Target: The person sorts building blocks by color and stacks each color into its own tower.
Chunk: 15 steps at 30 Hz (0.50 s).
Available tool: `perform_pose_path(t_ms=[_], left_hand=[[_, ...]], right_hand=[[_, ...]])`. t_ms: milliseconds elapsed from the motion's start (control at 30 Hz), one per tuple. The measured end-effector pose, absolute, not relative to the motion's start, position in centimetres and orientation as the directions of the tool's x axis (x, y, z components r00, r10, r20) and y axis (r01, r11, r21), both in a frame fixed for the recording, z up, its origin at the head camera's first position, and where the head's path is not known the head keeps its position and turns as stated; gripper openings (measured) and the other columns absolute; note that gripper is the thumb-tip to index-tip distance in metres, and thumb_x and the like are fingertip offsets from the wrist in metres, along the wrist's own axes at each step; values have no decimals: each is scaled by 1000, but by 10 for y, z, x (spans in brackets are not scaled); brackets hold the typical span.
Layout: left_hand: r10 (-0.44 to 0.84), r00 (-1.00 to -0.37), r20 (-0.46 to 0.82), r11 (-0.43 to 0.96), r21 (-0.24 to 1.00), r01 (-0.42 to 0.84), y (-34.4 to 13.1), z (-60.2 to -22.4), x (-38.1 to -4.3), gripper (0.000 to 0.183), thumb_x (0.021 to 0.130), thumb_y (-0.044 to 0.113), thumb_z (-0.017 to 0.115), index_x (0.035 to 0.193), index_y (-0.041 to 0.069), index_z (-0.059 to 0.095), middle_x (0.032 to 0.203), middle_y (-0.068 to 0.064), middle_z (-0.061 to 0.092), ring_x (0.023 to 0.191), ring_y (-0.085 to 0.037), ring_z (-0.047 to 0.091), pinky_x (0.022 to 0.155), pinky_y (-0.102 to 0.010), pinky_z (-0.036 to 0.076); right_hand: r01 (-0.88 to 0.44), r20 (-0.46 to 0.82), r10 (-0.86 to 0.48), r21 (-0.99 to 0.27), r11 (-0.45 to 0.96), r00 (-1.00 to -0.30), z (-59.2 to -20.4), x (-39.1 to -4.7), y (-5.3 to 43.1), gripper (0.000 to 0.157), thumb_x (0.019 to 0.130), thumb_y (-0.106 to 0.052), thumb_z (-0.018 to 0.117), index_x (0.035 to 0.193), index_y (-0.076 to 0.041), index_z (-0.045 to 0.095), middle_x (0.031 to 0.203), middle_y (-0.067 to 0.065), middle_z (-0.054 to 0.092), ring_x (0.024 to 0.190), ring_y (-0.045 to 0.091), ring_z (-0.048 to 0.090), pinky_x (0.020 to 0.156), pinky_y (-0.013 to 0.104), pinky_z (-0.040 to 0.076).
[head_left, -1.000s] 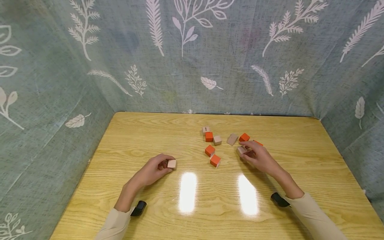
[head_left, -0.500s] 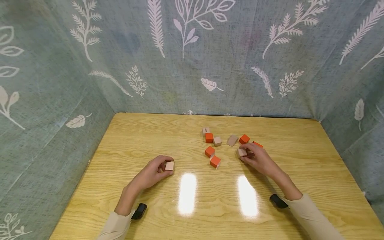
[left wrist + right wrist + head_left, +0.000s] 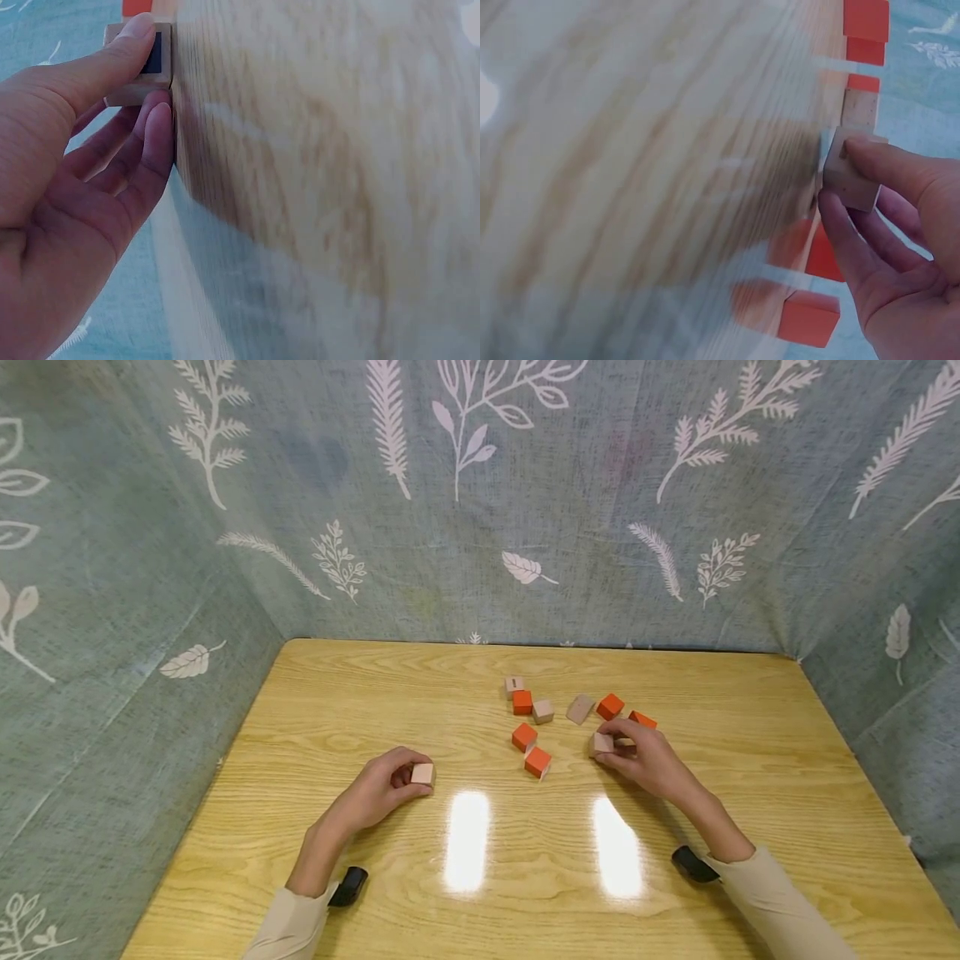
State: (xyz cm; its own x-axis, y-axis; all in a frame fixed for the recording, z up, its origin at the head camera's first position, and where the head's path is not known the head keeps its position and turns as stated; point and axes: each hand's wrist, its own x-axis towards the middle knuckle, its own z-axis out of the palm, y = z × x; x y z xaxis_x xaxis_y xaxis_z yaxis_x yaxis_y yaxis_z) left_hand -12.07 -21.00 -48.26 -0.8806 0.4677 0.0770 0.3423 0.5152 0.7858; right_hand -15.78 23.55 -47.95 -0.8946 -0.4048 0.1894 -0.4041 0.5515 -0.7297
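My left hand (image 3: 381, 789) pinches a plain wooden cube (image 3: 423, 774) between thumb and fingers, low over the left-middle of the table. A dark square patch shows on one side of that cube (image 3: 155, 56) in the left wrist view. On the right, my right hand (image 3: 643, 760) pinches another wooden cube (image 3: 602, 744) at or just above the tabletop. Beyond the right fingers lie a red block (image 3: 611, 707) and a second red piece (image 3: 642, 719), partly hidden by the hand. A flat wooden piece (image 3: 580, 709) lies just behind the right-hand cube.
Between the hands sit two red cubes (image 3: 524, 737), corner to corner. Behind them, a wooden cube with a dark slot (image 3: 513, 686), a red cube (image 3: 522, 702) and a plain cube (image 3: 543, 711) form a slanting row. Patterned cloth (image 3: 480, 527) walls the wooden table (image 3: 360, 693).
The left hand and its cube have shifted slightly left and turned a little. The right hand has drawn its cube a bit left and nearer, uncovering more of the red piece behind.
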Motion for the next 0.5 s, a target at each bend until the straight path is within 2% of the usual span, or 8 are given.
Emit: perform_pose_path(t_ms=[200,500], left_hand=[[473,-876,92,496,794,351,-211,-484,-122,35,91,9,78,124,1,67,97,-2,63,78,-15,57,67,-28,50],[469,-880,71,506,795,334,-211,-483,-122,37,91,9,79,124,0,67,97,-2,63,77,-15,56,67,-28,50]], right_hand=[[-388,190,-394,-763,517,-899,-477,-155,233,30,89,3,78,117,4,66,107,16,67,97,33,69,82,37,60],[-338,147,-385,-800,495,-911,-468,-148,222,32,91,-3,78,121,0,67,115,14,67,105,31,67,86,36,59]])
